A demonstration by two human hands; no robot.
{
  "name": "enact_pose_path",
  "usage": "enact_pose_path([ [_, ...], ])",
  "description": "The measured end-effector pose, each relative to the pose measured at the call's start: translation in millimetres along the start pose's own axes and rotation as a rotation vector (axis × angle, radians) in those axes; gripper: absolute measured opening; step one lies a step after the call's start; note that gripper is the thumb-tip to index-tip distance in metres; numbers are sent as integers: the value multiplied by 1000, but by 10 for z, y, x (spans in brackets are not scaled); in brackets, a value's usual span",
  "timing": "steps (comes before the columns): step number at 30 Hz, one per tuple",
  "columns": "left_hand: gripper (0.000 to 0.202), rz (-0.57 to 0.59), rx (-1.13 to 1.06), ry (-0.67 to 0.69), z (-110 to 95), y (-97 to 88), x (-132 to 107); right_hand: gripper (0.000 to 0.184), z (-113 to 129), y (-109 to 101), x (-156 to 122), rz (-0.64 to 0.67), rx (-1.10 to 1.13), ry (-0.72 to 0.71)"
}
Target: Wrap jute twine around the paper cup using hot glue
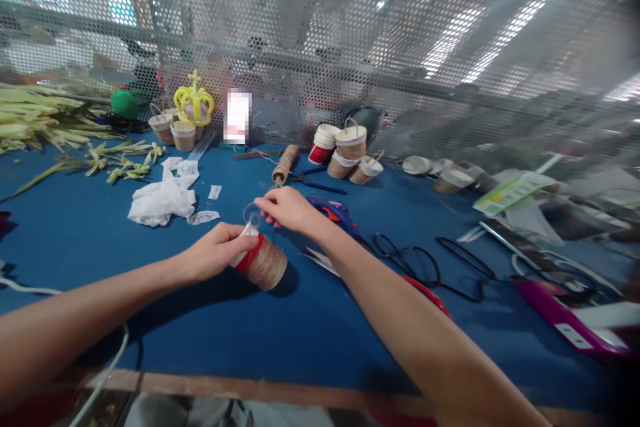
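Note:
My left hand [225, 250] is closed around a paper cup [267, 263], tilted on its side just over the table. Brown twine wraps the cup's lower part, and a red band shows above it. My right hand [283, 208] pinches by the cup's rim, where a thin looped strand [251, 213] runs to its fingertips; whether it is twine is hard to make out. Just beyond this hand lies a roll of twine [286, 163]. Scissors with red handles [427, 293] lie partly hidden under my right forearm, and a blue glue gun [337, 212] rests behind it.
Twine-wrapped cups [350, 140] stand stacked at the back, near dark pliers [320, 183]. Crumpled white material [163, 200], corn husks [45, 117] and a yellow crown-shaped piece [194, 103] are on the left. Black cable [400, 257] and a purple box [565, 317] lie right. A perforated metal screen [300, 33] backs the blue table.

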State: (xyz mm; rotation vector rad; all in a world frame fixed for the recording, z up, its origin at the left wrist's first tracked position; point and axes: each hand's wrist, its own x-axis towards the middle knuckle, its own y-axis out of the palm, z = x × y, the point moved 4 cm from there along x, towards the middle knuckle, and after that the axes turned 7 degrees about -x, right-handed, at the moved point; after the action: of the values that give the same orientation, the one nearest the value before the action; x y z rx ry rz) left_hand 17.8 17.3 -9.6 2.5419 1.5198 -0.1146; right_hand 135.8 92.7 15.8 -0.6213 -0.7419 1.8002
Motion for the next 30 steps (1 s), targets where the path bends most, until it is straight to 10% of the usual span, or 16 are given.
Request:
enact_pose_path([
  [7, 31, -89, 77, 29, -4, -77, 9, 20, -577, -871, -341, -344, -463, 241],
  [15, 33, -141, 113, 53, -35, -68, 22, 13, -1031, -804, -430, -214, -527, 451],
  [24, 40, -185, 271, 160, -48, -114, 40, 28, -672, -837, -687, -288, -141, 293],
  [30, 42, -100, 336, 115, -73, -85, 30, 19, -303, -596, -993, -118, 320, 86],
])
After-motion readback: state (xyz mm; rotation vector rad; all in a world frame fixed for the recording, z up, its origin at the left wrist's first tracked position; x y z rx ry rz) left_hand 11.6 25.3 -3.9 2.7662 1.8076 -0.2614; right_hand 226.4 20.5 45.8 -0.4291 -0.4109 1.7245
